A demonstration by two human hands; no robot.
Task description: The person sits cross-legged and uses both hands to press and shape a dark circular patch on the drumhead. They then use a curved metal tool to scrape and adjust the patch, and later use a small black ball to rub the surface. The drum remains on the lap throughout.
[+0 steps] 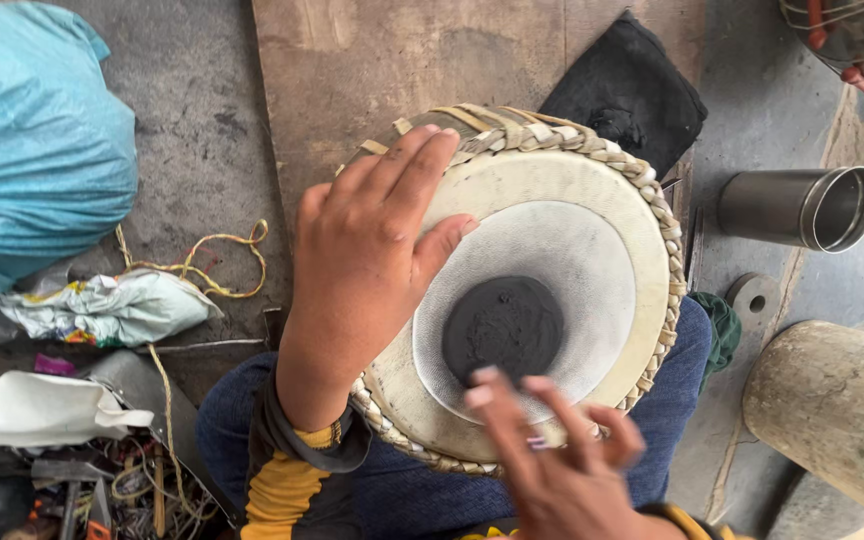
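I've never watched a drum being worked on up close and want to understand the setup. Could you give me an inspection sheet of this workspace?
Surface: grey concrete floor with a wooden board under the work.
Job's things: tabla drum on the lap, pale skin, black paste spot at centre, braided rim.
Clutter: blue plastic bag, crumpled wrappers, black cloth, metal cup lying on its side, wooden drum shell, tools.
Grippers: left hand flat on the rim and skin; right hand, fingers at the spot's edge.
Cables: yellow cord loose on the floor.
Surroundings: another person's fingers on a metal vessel, top right.
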